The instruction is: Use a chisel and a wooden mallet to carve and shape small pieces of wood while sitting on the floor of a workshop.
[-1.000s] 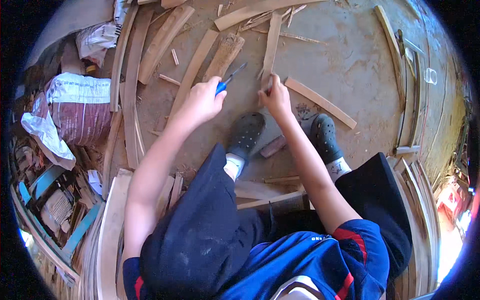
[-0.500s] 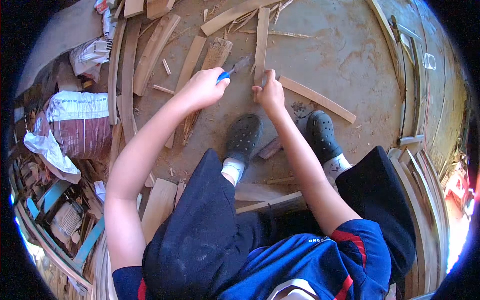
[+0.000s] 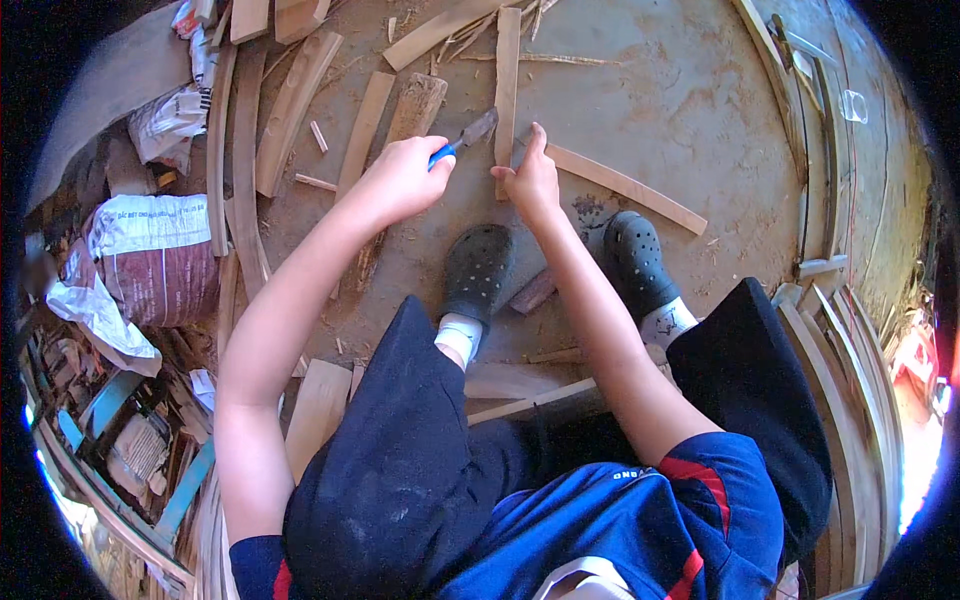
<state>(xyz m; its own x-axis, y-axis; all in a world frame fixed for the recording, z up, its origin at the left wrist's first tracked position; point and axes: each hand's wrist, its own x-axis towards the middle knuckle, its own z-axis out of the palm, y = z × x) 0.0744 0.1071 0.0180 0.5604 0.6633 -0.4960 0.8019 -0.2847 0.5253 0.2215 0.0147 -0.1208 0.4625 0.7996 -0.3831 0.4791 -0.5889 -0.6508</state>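
My left hand [image 3: 408, 178] is closed round the blue handle of a scraper [image 3: 479, 127] with a flat, grey metal blade. The blade tip lies close to the left edge of a narrow wooden strip [image 3: 508, 75], which points away from me on the floor. At the strip's near end is my right hand [image 3: 535, 183], its thumb over the wood and its index finger stretched forward, apart from the thumb. Its other fingers are mostly hidden. Just beyond that hand, another wooden strip [image 3: 630, 188] slants off to the right.
Dark clogs [image 3: 479, 268] are on my feet, below my hands. Several boards [image 3: 298, 110] lie at the left, near a white and maroon sack [image 3: 160, 262]. Wooden frame pieces [image 3: 835, 160] stand at the right, and stacked curved slats [image 3: 850, 420] sit beside my knee.
My right hand's fingers have loosened from their grip on the strip's near end and spread apart. The scraper stays in my left hand, its blade now close against the strip. The view has shifted slightly.
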